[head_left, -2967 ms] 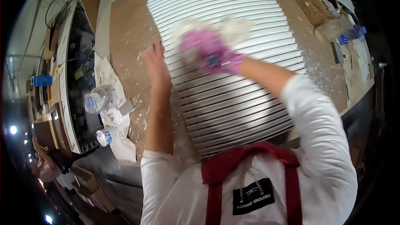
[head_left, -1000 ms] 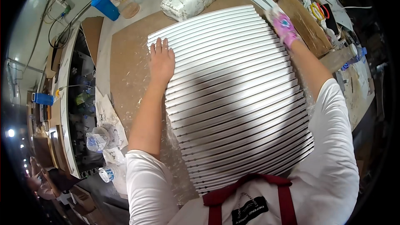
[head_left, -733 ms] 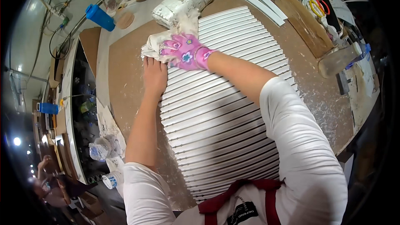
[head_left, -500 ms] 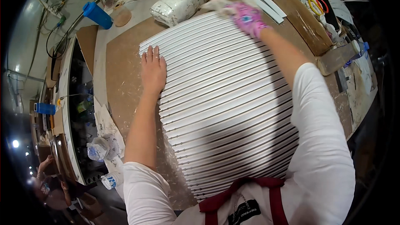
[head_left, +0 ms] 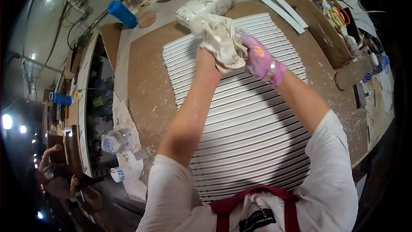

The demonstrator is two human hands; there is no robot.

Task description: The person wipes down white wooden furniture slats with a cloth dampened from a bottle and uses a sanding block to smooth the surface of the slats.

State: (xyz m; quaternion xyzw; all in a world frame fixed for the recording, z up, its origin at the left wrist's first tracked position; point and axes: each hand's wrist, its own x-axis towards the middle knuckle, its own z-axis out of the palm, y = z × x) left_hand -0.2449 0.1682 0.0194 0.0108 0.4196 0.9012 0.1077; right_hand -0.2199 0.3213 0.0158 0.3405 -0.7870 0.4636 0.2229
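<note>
A crumpled cream-coloured rag (head_left: 224, 45) is lifted above the far part of a row of white ridged strips (head_left: 240, 116) lying side by side on a brown board. My right hand (head_left: 259, 59), in a pink patterned glove, grips the rag's right side. My bare left hand (head_left: 208, 62) is at its lower left, bunched into the cloth, which covers its fingers. Just behind the rag rests a white wrapped block (head_left: 206, 3) with a stained surface.
Two loose white strips (head_left: 274, 6) lie at the far right beside a cardboard box (head_left: 324, 34) of tools and scissors. A blue bottle (head_left: 122, 13) stands at the far left. Crumpled plastic (head_left: 115, 141) sits on the left edge. Another person (head_left: 58, 174) is at lower left.
My left hand has left the strips' left edge and moved to the rag. The right hand has brought the rag nearer, off the far edge of the strips.
</note>
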